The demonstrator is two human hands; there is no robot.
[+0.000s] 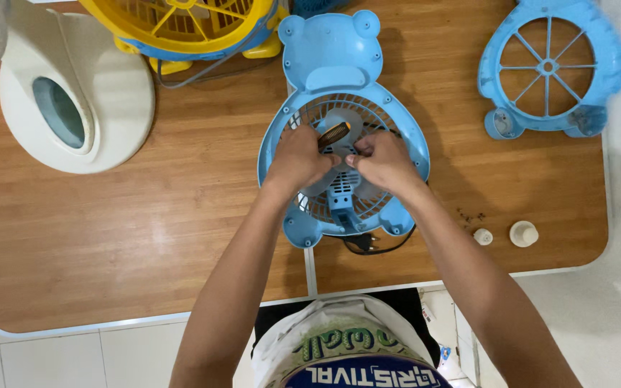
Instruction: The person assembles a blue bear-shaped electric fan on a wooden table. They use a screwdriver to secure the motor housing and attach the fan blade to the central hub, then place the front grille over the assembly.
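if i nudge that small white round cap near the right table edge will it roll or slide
The white cap probably slides: it seems to sit flat. It looks like light plastic, so a nudge may send it off the nearby table edge.

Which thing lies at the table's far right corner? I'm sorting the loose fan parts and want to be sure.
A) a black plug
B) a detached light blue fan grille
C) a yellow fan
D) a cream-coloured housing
B: the detached light blue fan grille lies alone at the far right of the table, apart from the bear-shaped blue fan that the left hand and right hand work on.
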